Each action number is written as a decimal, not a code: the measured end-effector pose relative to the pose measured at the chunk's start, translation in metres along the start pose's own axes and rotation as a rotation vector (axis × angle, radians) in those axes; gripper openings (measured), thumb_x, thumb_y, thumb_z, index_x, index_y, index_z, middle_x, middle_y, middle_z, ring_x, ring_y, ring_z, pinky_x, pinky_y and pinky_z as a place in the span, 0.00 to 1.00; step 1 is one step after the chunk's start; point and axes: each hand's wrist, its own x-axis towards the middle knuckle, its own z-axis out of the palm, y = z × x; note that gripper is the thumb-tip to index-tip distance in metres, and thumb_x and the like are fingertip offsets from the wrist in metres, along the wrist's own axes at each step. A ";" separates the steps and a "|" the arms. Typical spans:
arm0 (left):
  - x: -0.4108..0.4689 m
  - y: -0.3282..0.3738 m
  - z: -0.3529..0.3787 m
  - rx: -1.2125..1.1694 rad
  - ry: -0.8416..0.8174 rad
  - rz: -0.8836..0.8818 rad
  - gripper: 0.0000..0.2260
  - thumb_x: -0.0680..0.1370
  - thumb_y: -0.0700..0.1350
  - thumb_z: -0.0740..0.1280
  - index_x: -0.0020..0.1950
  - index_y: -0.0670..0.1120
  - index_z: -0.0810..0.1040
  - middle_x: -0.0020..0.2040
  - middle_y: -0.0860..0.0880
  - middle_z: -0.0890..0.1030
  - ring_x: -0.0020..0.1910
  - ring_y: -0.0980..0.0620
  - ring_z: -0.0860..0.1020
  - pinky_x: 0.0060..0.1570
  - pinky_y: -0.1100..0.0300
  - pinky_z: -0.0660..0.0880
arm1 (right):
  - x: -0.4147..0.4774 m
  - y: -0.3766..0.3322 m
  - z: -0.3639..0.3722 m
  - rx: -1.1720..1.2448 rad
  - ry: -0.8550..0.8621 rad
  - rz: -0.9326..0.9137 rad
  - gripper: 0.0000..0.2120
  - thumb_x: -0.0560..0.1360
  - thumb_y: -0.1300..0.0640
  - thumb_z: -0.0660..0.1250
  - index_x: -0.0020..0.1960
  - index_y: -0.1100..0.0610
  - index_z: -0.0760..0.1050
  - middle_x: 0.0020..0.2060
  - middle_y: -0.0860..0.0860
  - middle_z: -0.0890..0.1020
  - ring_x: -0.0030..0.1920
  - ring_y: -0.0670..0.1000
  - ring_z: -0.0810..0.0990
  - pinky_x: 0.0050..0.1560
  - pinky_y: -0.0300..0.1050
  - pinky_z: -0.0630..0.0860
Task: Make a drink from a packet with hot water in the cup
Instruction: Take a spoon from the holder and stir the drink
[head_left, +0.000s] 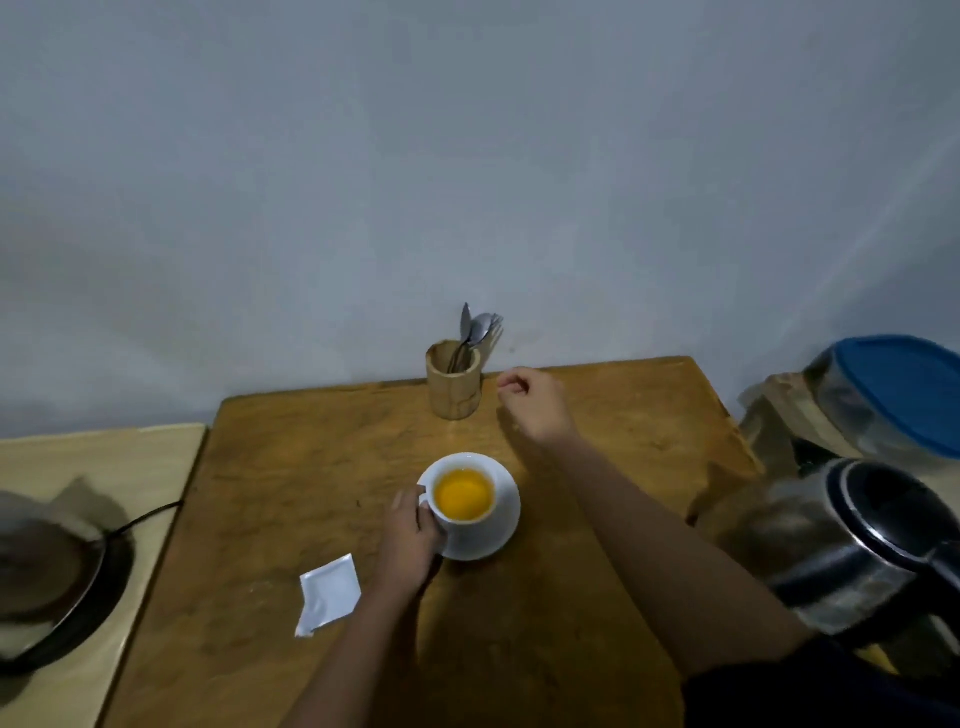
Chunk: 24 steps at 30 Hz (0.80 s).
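At far centre, metal spoons (475, 332) stand upright in the wooden holder (453, 382); our right hand (535, 402), loosely curled, empty, hovers just right; left hand (413, 538) grips the white cup (464, 496).

The desk (597, 426) is bare across its left half, from the far edge down toward the packet (330, 592), and open at the near right beneath the right forearm. The cup (465, 496) on its saucer (501, 535) blocks the middle, with the left hand (410, 540) against its near-left side. The wooden holder (453, 382) of spoons (475, 327) stands at the far edge by the wall; the right hand (535, 402) hovers just beside it. A kettle (857, 551) crowds the right edge.
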 end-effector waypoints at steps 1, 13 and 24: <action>0.001 -0.001 0.000 0.006 -0.003 0.018 0.10 0.80 0.45 0.55 0.57 0.47 0.73 0.55 0.47 0.76 0.52 0.51 0.75 0.48 0.60 0.70 | 0.013 -0.003 0.010 0.010 -0.009 0.003 0.11 0.76 0.64 0.60 0.53 0.61 0.79 0.44 0.51 0.78 0.44 0.48 0.75 0.34 0.33 0.69; 0.015 -0.017 0.001 0.049 -0.053 0.092 0.08 0.80 0.45 0.54 0.54 0.53 0.71 0.49 0.53 0.73 0.46 0.63 0.72 0.40 0.74 0.65 | 0.103 -0.018 0.087 0.167 0.045 0.320 0.14 0.75 0.65 0.66 0.32 0.61 0.68 0.25 0.51 0.83 0.28 0.43 0.81 0.21 0.27 0.69; 0.016 -0.024 0.002 0.044 -0.023 0.193 0.08 0.79 0.41 0.56 0.53 0.51 0.73 0.48 0.52 0.74 0.46 0.64 0.72 0.43 0.76 0.66 | 0.125 -0.017 0.101 0.130 0.057 0.503 0.10 0.79 0.65 0.55 0.40 0.66 0.70 0.26 0.58 0.76 0.20 0.50 0.73 0.14 0.34 0.68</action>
